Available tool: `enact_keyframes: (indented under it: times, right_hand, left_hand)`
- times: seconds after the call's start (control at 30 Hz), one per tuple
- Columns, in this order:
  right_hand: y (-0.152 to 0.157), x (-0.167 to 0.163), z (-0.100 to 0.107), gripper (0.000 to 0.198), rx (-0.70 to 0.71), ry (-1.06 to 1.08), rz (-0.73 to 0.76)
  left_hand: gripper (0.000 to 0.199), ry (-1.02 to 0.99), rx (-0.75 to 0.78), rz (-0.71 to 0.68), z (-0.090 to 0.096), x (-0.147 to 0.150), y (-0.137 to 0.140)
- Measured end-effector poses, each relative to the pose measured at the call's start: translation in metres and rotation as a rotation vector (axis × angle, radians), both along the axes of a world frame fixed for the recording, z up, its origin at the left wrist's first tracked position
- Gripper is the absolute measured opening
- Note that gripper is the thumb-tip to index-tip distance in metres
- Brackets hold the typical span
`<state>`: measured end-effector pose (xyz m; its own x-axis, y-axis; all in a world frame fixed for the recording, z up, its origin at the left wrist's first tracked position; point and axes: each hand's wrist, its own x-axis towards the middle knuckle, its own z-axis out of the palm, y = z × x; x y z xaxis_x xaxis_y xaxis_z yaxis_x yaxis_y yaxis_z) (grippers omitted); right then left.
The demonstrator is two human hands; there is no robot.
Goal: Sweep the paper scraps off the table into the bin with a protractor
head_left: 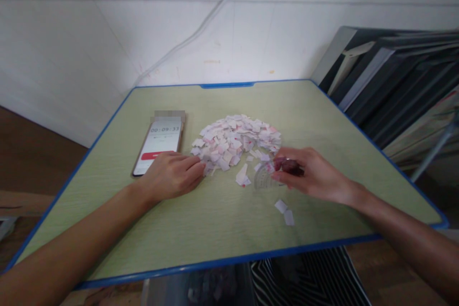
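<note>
Around the middle of the worktop (pixel 172 239), a heap of paper scraps (pixel 233 136) arcs with its hollow toward the near edge, perhaps leaving room for both hands. On the right-edge side, the right hand (pixel 319 174) has its grip closed on a clear protractor (pixel 264 178), thumb against fingers, a hold that seems to leave the curved rim free near the scraps. A dark reddish thing (pixel 292 167) in that grip is too blurred to name. Toward the left edge, the left hand (pixel 174 177) rests curled beside the heap; I cannot tell whether its grip holds anything. Just beyond lies a phone (pixel 163 141), face up, probably so its timer stays readable. Two slips (pixel 284 211) lie apart, nearer the near edge.
</note>
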<state>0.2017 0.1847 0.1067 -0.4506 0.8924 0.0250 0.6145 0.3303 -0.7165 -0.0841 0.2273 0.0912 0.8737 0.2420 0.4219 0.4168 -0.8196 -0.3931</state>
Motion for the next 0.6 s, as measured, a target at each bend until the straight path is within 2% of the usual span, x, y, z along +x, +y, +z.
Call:
enact_keyframes:
  times: [0.1,0.27,0.33,0.5,0.6]
  right_hand:
    - [-0.004,-0.004,0.000,0.014,-0.003,0.035,0.102]
    - [0.008,0.017,0.012,0.019,0.133,0.037,-0.059]
    - [0.015,0.029,0.017,0.019,0.164,-0.013,-0.058]
    - [0.022,0.038,0.017,0.018,0.118,-0.016,0.002]
    - [0.022,0.035,0.015,0.017,0.094,-0.074,0.117]
  left_hand:
    - [0.033,0.002,-0.006,0.003,0.000,0.000,0.000]
    - [0.032,-0.008,-0.019,-0.002,0.000,0.000,0.001]
    - [0.032,-0.007,-0.026,0.001,0.000,-0.001,0.001]
    - [0.033,-0.014,-0.026,0.014,0.000,-0.003,0.000]
    - [0.034,-0.016,-0.023,0.031,-0.001,-0.003,0.001]
